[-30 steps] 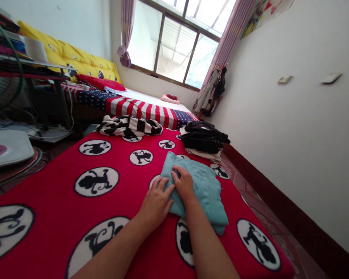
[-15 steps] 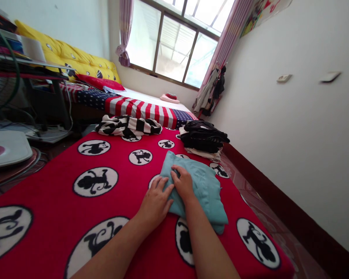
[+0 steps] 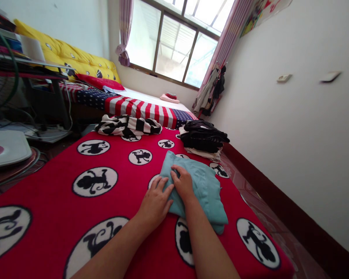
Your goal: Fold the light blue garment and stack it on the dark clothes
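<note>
Hands flat: our left hand (image 3: 155, 201) and right hand (image 3: 184, 185) press open-palmed on the folded teal garment (image 3: 205, 190), gripping nothing.

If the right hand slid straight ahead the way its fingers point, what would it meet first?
The right hand lies flat on the folded teal garment, fingers pointing away. Beyond the garment's far edge, probably the dark clothes pile, though depth is unclear.

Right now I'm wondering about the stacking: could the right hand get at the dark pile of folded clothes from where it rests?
Probably yes. The right hand lies on the teal garment, and only bare red blanket separates it from the dark pile; nothing blocks a forward stretch.
</note>
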Demonstrator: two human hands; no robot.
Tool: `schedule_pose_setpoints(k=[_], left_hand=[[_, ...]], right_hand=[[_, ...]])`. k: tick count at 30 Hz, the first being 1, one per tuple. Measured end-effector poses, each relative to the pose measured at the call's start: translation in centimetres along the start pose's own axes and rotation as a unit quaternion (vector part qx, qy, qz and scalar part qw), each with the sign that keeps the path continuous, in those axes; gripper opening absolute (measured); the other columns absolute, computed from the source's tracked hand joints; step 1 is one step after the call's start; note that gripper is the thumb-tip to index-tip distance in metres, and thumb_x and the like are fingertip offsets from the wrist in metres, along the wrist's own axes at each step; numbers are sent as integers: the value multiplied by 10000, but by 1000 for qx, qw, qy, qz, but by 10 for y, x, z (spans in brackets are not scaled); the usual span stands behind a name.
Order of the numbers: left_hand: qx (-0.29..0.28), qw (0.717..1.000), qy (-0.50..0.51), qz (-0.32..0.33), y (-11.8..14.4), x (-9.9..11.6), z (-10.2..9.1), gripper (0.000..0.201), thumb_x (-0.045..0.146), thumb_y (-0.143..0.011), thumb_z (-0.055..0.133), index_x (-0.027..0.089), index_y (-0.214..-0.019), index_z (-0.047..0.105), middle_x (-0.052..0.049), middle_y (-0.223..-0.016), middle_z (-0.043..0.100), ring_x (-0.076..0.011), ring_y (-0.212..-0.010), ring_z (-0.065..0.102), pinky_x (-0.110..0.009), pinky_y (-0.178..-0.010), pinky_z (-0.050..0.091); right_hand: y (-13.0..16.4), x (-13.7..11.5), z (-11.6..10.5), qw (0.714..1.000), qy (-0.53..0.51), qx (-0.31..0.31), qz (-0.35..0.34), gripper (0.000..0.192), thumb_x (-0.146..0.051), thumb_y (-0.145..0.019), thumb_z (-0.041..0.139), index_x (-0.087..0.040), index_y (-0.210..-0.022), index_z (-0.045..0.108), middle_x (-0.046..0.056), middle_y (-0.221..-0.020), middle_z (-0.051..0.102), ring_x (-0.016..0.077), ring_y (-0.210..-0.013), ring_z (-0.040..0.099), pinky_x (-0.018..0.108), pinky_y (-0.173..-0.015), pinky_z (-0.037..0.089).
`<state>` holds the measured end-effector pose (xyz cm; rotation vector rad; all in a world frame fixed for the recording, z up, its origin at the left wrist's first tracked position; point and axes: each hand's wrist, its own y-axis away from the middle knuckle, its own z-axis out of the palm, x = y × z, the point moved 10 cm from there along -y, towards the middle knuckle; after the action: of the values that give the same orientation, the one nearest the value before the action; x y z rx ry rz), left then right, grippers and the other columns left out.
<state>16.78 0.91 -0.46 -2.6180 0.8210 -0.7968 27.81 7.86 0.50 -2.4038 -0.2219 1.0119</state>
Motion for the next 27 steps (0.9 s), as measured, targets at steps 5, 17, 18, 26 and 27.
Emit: schedule_pose_setpoints(k=[5,17,18,26,27], left_hand=[[-6,1000,-13,-1,0,-1,2,447,173,-837,550,178,-1284,552,-130,-1380,457,-318,-1328,328,-502,-1103,354],[-18,1000,-15,-9,1,-1,3,456,186,-846,533,187,-1302,540,-125,-1397,447,-322,-1341,319,-507,-1094,360],[-16,1000,-15,-8,1,0,3,456,186,-845,535,189,-1301,540,-124,-1396,449,-320,-1341,318,-507,-1094,360],[-16,1000,-25,-3,1,0,4,463,187,-843,540,186,-1307,538,-123,-1397,449,-321,-1340,322,-498,-1098,360],[-15,1000,-27,-2,1,0,4,462,187,-844,540,185,-1306,539,-123,-1396,451,-321,-1340,322,-498,-1099,358]], right_hand=[[0,0,0,1000,1,-1,-1,217,-213,-836,561,-189,-1009,690,84,-1097,702,223,-1061,625,374,-982,450],[0,0,0,1000,2,2,-2,216,-209,-832,559,-206,-1002,692,72,-1083,705,218,-1058,624,371,-978,451],[0,0,0,1000,2,2,-2,216,-211,-832,558,-210,-1001,692,70,-1082,706,218,-1058,624,371,-978,451],[0,-1,0,1000,2,-3,2,218,-210,-837,561,-209,-1013,689,72,-1098,703,221,-1063,623,373,-977,452],[0,-1,0,1000,3,-3,2,219,-209,-837,561,-206,-1014,689,74,-1100,703,222,-1063,623,374,-976,452]])
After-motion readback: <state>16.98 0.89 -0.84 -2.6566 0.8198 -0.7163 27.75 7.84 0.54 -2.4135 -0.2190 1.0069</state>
